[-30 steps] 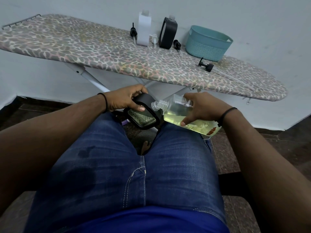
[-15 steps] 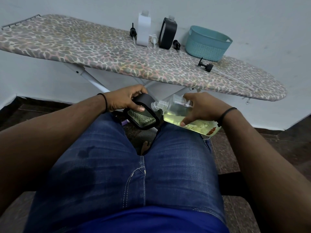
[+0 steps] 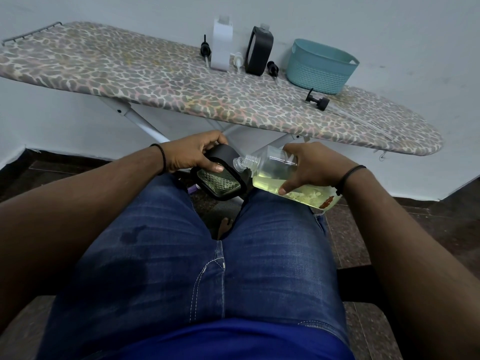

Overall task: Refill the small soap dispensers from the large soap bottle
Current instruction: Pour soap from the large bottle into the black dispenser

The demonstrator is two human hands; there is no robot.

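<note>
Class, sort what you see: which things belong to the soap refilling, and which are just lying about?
In the job: large bottle, black dispenser in hand, white dispenser, second black dispenser, loose pumps.
Lying about: teal basket, ironing board.

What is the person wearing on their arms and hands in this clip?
Both forearms are bare, with no sleeves in view. The left hand and right hand wear no gloves. Each wrist carries a thin black band: beaded on the left, cord-like on the right.
</note>
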